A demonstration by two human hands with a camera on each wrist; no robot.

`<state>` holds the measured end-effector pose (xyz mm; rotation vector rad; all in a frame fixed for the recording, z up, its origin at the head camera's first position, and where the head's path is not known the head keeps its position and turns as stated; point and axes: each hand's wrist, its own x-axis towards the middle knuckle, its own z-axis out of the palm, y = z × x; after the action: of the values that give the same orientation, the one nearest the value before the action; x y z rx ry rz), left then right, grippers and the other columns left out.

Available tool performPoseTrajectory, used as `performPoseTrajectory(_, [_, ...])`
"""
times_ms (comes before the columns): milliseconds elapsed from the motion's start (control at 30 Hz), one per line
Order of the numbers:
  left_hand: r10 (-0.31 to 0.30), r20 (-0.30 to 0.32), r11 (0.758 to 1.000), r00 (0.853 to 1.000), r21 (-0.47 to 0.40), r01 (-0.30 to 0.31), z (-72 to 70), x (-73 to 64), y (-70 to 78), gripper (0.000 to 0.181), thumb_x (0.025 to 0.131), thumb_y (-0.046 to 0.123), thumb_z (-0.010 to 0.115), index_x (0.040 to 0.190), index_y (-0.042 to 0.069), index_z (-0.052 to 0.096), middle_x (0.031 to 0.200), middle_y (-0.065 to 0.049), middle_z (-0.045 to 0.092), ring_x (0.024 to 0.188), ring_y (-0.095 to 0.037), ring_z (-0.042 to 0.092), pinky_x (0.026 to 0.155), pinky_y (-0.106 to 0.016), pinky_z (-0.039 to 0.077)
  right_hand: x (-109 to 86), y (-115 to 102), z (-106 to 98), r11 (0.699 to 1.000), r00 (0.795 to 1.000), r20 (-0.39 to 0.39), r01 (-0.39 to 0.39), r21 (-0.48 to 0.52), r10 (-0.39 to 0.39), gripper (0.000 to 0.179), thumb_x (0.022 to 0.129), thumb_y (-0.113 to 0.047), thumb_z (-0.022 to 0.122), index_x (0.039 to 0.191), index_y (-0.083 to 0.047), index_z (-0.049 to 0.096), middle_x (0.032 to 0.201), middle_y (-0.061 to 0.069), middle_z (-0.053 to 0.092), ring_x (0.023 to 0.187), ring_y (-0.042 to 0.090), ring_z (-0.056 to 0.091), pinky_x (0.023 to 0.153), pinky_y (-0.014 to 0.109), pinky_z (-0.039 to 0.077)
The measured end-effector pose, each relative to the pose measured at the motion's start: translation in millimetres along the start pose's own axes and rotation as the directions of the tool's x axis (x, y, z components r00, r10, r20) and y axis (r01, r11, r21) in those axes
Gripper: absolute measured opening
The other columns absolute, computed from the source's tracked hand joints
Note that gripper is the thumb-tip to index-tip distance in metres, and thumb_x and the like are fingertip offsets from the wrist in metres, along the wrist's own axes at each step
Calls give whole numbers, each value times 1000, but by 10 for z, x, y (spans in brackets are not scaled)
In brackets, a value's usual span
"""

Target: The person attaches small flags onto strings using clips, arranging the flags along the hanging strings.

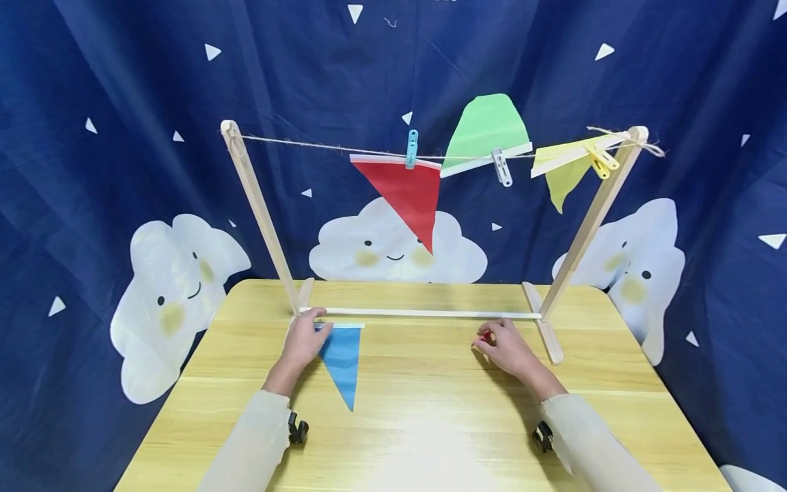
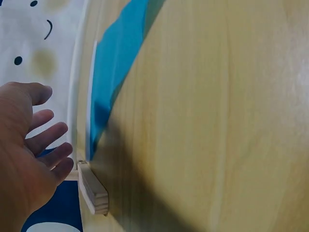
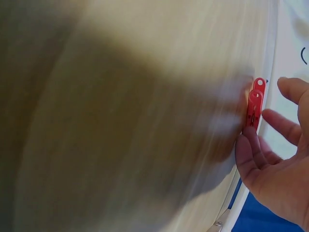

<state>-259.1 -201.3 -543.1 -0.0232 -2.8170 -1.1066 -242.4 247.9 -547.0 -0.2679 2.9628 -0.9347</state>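
Observation:
On the tabletop lies a blue triangular pennant [image 1: 344, 365] with a white top strip. My left hand [image 1: 302, 338] is over its left corner, fingers loosely extended and holding nothing; whether they touch the pennant I cannot tell. In the left wrist view the blue pennant [image 2: 116, 67] lies beyond the spread fingers [image 2: 48, 137]. My right hand [image 1: 507, 348] holds a small red clothespin [image 3: 255, 104] near the white rod. In the right wrist view, curled fingers [image 3: 246, 157] hide the clothespin's lower end, while the thumb stands apart from it.
A wooden frame with two posts [image 1: 261, 212] and a low white rod [image 1: 418, 313] stands at the back. From its string [image 1: 307, 143] hang a red pennant [image 1: 408, 195], a green flag [image 1: 488, 130] and a yellow one [image 1: 565, 171], with blue, white and yellow clothespins. A dark blue curtain surrounds the table.

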Motion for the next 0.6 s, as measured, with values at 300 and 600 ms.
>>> performPoseTrajectory(300, [-7, 25, 994, 1000, 110, 4, 37, 18, -76, 42, 98, 16, 68, 135, -5, 62, 133, -27, 64, 127, -44, 58, 108, -57, 47, 66, -25, 16, 982, 984, 6, -178, 61, 178, 41, 98, -28, 69, 114, 5, 50, 112, 23, 57, 89, 27, 56, 75, 36, 49])
performPoseTrajectory(600, [3, 27, 971, 1000, 239, -9, 44, 25, -64, 43, 97, 14, 71, 135, -3, 62, 135, -25, 64, 130, -43, 57, 111, -59, 43, 75, -32, -8, 974, 976, 19, -219, 50, 218, 31, 96, -31, 70, 102, -3, 57, 85, 7, 67, 67, 16, 51, 58, 28, 41])
